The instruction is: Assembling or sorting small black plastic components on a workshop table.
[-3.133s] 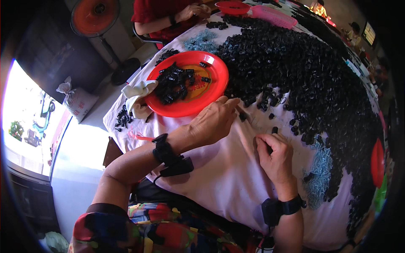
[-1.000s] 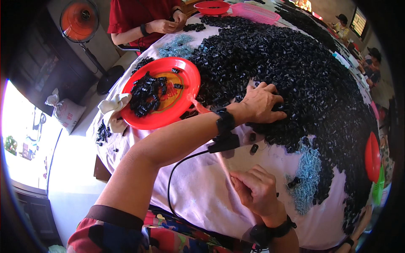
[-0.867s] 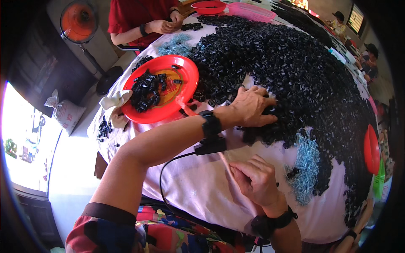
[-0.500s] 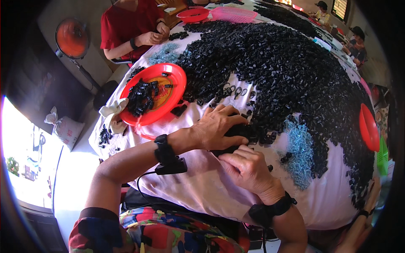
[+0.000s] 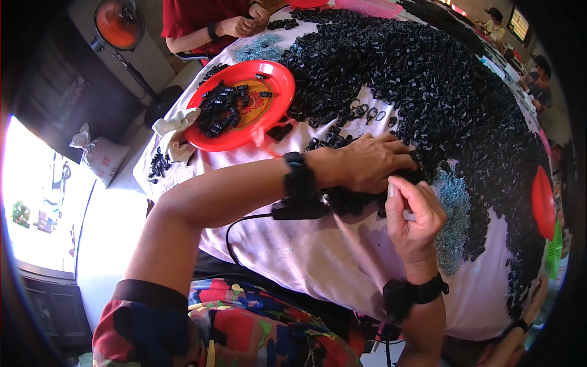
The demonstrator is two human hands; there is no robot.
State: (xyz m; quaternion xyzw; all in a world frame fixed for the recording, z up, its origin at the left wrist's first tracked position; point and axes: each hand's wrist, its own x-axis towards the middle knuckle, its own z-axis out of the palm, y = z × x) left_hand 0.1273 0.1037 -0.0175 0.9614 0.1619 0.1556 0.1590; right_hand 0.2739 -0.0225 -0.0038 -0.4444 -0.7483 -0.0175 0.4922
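Note:
Small black plastic parts (image 5: 391, 73) are heaped across a pale pink cloth (image 5: 293, 244). My left hand (image 5: 376, 162) lies palm down over the near edge of the heap, fingers spread and bent, touching black parts. Beneath its palm more parts (image 5: 351, 202) show. Just to its right, my right hand (image 5: 419, 211) has thumb and forefinger pinched together beside the left fingertips; whatever is between them is too small or hidden to make out. A pile of small clear bluish pieces (image 5: 452, 220) lies right of that hand. Several loose black rings (image 5: 370, 114) rest beyond the left hand.
A red plate (image 5: 284, 79) with black parts stands at the left, beside a white cloth (image 5: 174, 125). Another red dish (image 5: 542, 202) is at the right edge. Across the table a co-worker's hands (image 5: 244, 23) are close together. A fan (image 5: 119, 27) stands far left.
My view has shifted, so the table sits differently in it. Both hands have moved rightward along the heap's near edge. My right hand has turned more upright, its pinch showing.

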